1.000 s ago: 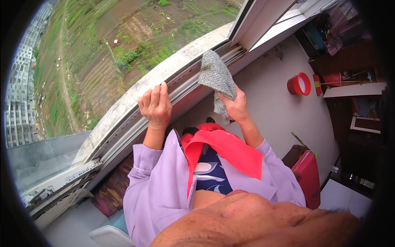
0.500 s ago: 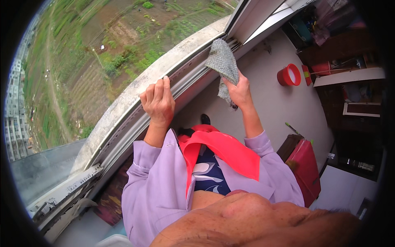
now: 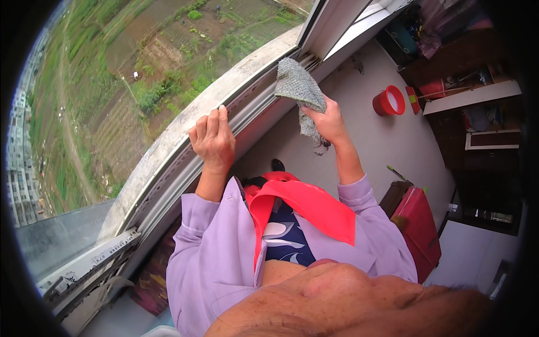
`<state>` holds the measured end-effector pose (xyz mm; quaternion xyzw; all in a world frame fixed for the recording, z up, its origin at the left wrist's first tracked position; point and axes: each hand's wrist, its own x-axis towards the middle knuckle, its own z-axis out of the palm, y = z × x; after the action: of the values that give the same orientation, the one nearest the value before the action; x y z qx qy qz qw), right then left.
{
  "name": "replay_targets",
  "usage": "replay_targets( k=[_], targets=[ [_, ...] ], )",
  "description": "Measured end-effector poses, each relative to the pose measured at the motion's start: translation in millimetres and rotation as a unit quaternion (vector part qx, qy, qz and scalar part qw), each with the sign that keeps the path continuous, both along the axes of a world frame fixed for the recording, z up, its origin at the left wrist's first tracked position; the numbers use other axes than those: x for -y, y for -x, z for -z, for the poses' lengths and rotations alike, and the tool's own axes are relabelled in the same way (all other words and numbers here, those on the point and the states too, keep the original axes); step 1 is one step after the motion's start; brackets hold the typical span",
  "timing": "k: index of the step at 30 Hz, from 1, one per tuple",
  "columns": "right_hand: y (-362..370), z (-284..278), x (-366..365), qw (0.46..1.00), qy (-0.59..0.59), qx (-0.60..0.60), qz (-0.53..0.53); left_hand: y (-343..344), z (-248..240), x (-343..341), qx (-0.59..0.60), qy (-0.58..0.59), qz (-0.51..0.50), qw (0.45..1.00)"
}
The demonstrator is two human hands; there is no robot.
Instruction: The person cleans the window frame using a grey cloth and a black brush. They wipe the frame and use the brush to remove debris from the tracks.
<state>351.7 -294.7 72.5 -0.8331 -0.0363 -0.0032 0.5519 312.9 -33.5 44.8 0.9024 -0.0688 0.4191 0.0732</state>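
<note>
Head view: right hand (image 3: 332, 122) pinching grey cloth (image 3: 299, 84), far end over window track (image 3: 261, 106); left hand (image 3: 213, 140) curled at track, grip cannot be told; flatter cloth, even pressure advisable

Looking steeply down from head height, room side of window track (image 3: 255, 114); near to track, taking in fields (image 3: 104, 106) beyond it and floor (image 3: 368, 143) inside.
</note>
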Motion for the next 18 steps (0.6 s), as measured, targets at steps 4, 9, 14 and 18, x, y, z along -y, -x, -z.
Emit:
replay_targets(
  k=[4,9,14,18],
  targets=[
    [-26,3,10,0.995,0.025,-0.044,0.085,1,0,-1,-0.001,-0.002,0.004,1.0],
    [-4,6,-18,0.992,0.109,0.009,0.064,0,1,3,0.001,-0.003,-0.004,1.0],
    [39,6,-45,1.0,0.021,0.007,-0.014,1,1,2,0.004,0.001,-0.012,1.0],
    [22,11,-20,1.0,-0.018,0.016,0.017,2,-2,3,0.006,0.003,-0.013,1.0]
  ],
)
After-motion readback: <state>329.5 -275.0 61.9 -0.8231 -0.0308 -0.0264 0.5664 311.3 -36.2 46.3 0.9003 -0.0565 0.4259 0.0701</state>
